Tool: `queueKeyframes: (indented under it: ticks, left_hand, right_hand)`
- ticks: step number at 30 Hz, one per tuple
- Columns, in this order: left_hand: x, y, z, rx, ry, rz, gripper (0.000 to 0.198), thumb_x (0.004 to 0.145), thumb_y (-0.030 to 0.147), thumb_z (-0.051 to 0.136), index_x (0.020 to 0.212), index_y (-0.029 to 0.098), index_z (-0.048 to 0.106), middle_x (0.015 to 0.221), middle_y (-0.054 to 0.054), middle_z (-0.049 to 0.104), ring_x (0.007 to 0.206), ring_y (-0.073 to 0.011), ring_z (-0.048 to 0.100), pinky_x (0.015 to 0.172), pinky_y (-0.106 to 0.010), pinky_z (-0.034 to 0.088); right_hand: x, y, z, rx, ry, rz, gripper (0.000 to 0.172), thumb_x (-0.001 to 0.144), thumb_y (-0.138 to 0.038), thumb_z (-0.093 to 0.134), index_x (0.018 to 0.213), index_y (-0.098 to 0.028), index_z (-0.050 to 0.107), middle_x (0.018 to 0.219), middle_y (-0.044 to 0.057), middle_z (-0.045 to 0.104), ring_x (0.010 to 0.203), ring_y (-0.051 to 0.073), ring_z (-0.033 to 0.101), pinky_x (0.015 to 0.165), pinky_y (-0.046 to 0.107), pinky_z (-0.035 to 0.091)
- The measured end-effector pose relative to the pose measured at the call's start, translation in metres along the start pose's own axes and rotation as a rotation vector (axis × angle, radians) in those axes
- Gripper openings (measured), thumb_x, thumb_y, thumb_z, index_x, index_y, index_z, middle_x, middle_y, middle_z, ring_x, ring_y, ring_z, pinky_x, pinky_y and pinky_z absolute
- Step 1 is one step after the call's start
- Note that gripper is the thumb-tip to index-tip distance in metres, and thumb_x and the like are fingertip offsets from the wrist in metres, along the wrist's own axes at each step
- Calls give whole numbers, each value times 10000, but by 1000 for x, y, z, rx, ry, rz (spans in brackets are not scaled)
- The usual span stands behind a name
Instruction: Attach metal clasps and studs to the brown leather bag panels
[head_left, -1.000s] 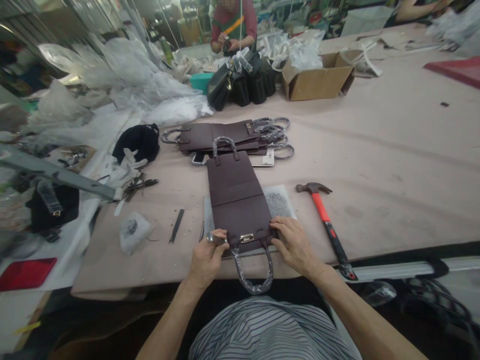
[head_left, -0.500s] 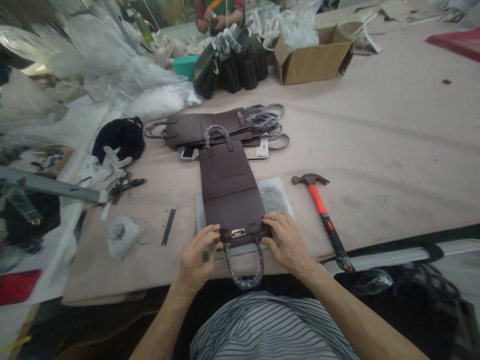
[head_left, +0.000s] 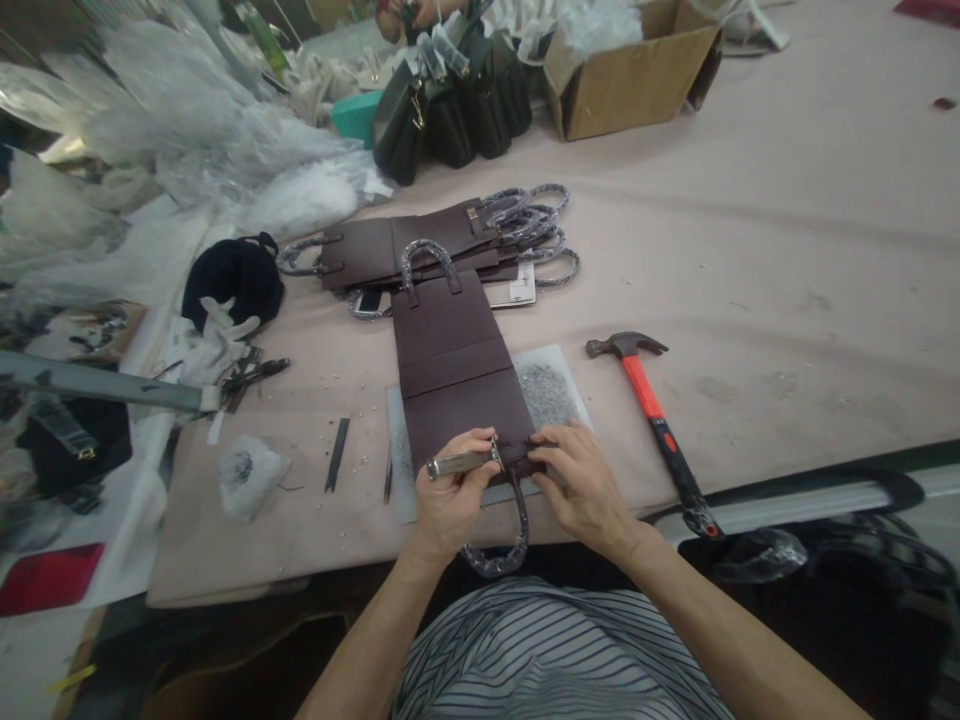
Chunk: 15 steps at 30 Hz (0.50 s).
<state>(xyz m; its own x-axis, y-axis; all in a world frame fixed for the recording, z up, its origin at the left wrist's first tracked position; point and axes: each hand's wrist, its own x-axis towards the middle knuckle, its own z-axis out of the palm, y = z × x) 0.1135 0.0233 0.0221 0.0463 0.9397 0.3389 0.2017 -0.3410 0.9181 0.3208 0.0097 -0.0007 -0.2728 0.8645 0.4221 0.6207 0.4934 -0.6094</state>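
A dark brown leather handbag panel [head_left: 457, 375] lies flat, with a plastic-wrapped handle at each end. My left hand [head_left: 450, 505] is closed around a short metal rod tool [head_left: 456, 463], its one end at the panel near the handle base. The near handle [head_left: 496, 568] hangs over the table's front edge. My right hand [head_left: 581, 490] pinches the panel's right edge beside that handle. Beneath the panel is a pale board [head_left: 566, 385] with a speckled grey patch. My left hand covers the gold clasp area.
A claw hammer [head_left: 652, 420] with a red and black grip lies right. Further back are stacked brown panels [head_left: 367, 250], black bags [head_left: 450, 125] and a cardboard box [head_left: 630, 85]. On the left are a flat dark strip [head_left: 337, 455], a plastic bag [head_left: 251, 475] and a dark cap [head_left: 234, 280].
My left hand has moved right from the panel's left edge, bringing the rod tool over the panel by the handle base. My right hand stays at the right edge. The view has shifted slightly.
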Motion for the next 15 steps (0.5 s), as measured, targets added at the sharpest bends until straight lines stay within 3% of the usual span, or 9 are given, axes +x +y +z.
queueKeyframes:
  ticks: [4,15]
  left_hand:
    - [-3,-7,3,26,8,-26,107,883,206,729,985,183,706,1119,-106,758,1036,-230,739,979,-438,601]
    - [0,-6,3,62,-9,4,102,878,198,735,977,190,710,1102,-95,766,1045,-225,733,963,-416,600]
  right_hand:
    - [-4,1,-4,1,-37,-62,241,927,-80,516,1055,-227,659,1180,81,622,1098,228,575,1112,541,356]
    - [0,-1,-5,-41,-126,-36,296,936,-96,496,1125,-241,672,1171,82,623,1098,246,543,1094,556,339]
